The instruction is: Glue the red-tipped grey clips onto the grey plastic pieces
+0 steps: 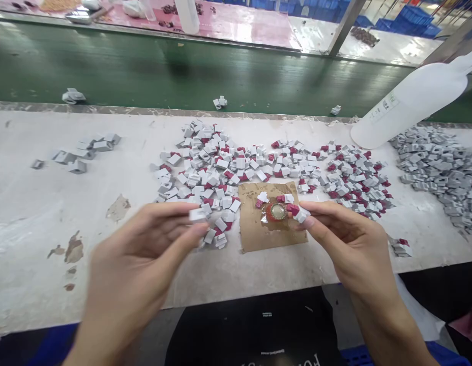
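Observation:
Between thumb and forefinger of my left hand (144,259) is a small light-grey plastic block (198,215), slightly blurred. My right hand (346,239) pinches a grey plastic piece with a dark-red part (298,212) on its left end. That piece is over the right side of a brown cardboard square (274,241). On the cardboard sit a small round dish (277,211) with a wet patch about it and two more grey-and-red pieces (285,199). A large pile of grey and grey-and-red pieces (220,165) spreads behind the left hand and the cardboard.
Another grey-and-red heap (358,178) lies to the right, with a pile of plain grey pieces (442,173) beyond. A white bottle (411,99) leans at the back right. Several grey blocks (85,148) lie at left. Behind the table runs a green conveyor belt (144,71).

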A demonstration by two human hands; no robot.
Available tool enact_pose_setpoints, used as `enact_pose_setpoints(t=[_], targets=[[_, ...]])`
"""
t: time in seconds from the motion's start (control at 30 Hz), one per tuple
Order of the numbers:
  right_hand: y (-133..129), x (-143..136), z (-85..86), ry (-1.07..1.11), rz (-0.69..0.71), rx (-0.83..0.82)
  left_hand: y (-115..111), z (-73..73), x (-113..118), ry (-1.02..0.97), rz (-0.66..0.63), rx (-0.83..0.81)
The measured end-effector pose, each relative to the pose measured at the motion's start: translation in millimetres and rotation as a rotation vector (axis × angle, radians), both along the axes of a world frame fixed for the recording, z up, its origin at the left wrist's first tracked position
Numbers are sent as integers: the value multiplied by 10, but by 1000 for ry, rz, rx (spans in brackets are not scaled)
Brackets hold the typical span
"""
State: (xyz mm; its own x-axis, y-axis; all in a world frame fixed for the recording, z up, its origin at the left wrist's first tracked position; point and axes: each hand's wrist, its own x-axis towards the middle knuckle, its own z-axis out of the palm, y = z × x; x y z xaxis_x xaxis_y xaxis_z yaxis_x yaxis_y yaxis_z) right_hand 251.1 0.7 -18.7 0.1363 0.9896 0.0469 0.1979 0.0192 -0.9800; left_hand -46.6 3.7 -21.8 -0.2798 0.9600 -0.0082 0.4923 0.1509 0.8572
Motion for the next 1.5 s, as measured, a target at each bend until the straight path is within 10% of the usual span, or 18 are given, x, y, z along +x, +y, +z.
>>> enact_pose_setpoints(t=[0.3,0.67,1.07,1.17,1.3,1.5], targets=[[-4,-50,-25,386,80,-96,198,-4,945,-816,-419,-140],[-38,-32,-50,315,87,-77,205,-44,1001,-841,-448,-165],[217,106,219,211,349,-33,464,275,804,-628,-670,-189],[592,237,289,-19,419,-6,660,433,667,-302,-664,-103],[1664,460,252,-544,111,190,1220,610,636,133,-445,71],[3170,512,54,-857,95,49,2508,456,1218,329,-362,26]])
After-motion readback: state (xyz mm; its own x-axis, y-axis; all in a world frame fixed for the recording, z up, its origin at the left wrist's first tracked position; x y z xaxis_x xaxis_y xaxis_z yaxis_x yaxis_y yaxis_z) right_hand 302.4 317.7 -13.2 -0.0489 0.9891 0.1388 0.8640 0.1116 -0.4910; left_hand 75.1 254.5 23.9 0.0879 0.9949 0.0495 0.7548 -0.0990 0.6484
